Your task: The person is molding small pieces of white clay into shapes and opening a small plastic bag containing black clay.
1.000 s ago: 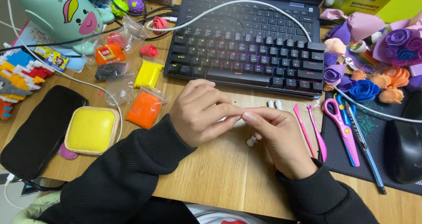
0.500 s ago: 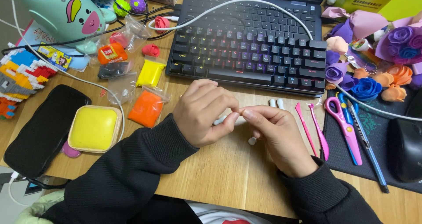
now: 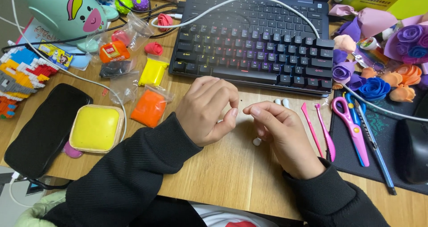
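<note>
Both hands met at the centre of the wooden worktop [image 3: 232,173], just below the black keyboard [image 3: 254,40]. The left hand [image 3: 207,111] was loosely curled, thumb and forefinger pinched narrow; the right hand [image 3: 285,135] likewise had its fingers [image 3: 258,111] drawn close toward the left thumb. Whether a small bit of white clay lay between the fingertips could not be told, the gap being tiny and shaded. One white clay pellet [image 3: 257,141] sat on the worktop under the right hand, touching or nearly touching it; two more pellets [image 3: 281,102] lay at the hand's 12 o'clock, by the keyboard's edge.

Risks, as a judgement: the rounded pellets could roll off or be flattened by a shifting wrist; soft clay might smear on the dark knitted sleeves.

At 3 o'clock of the right hand lay two slim pink plastic tools [image 3: 318,131] and pink-handled scissors [image 3: 352,124] on a dark mat. At 9 o'clock of the left hand lay an orange clay bag [image 3: 149,109] of crinkled film, a yellow clay bag [image 3: 153,72], and a glossy yellow square case [image 3: 96,128]. Matte clay roses [image 3: 379,82] clustered at 2 o'clock.
</note>
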